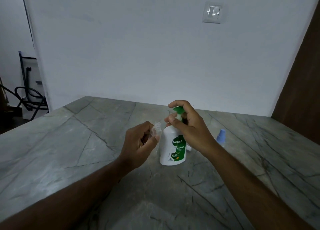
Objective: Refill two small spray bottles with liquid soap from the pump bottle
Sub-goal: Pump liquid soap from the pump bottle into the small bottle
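Open neck of the clear spray bottle (156,134) just beside the pump bottle (173,146), on its left, a little lower than the green pump head (178,110). Spout direction hard to read, partly hidden under fingers; seems to point left, toward the open neck, but not yet above it. Long axis of both bottles upright, nearly parallel. Probably next: bring the neck directly under the spout tip, then press down.

Left hand (138,147) curled around the clear bottle, holding it upright, thumb and fingers wrapped on its body. Cannot tell if its base touches the countertop (69,143). Right hand (188,127) gripping the pump bottle at the collar, index finger hooked over the pump head, thumb on the near side. Left hand nearer to the small bottle, right hand nearer to the pump.

Clear bottle: thin transparent plastic, threaded neck, no cap, light, easy to tip. Pump bottle: white glossy plastic, rounded shoulders, green label, standing on the countertop. Second spray bottle (221,137) with pale blue cap to the right, behind the right wrist, apart from both hands. Countertop: grey stone with dark veins, smooth.
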